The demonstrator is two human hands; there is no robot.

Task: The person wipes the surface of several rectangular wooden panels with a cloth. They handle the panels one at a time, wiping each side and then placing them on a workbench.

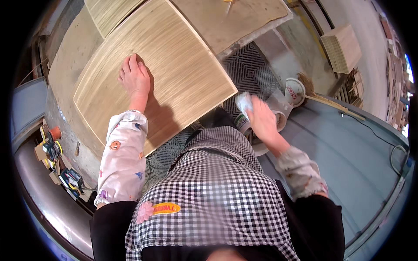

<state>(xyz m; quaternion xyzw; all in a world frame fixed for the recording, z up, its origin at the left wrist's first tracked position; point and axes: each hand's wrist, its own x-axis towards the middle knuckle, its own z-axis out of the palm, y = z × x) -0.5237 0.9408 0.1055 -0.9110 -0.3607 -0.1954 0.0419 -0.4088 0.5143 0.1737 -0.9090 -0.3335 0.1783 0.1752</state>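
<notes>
A wood-grained panel (183, 75) with pale edges lies before me on the worktable (68, 68), its near corner jutting past the table's side. My left hand (134, 78) rests on the panel's face, fingers slightly bent, with nothing in it. To the right of the panel's corner, my right hand (264, 119) grips a whitish-blue wad (244, 103), perhaps a cloth, blurred by motion. The wad is held just off the panel's edge, above the floor. What lies under my right palm is hidden.
Several tubs stand below my right hand, including a white lidded bucket (295, 92). Black floor matting (248, 70) lies beneath. A stack of boards (341, 49) sits at upper right; another panel (111, 13) borders the first. Tools and cord (54, 148) lie at left.
</notes>
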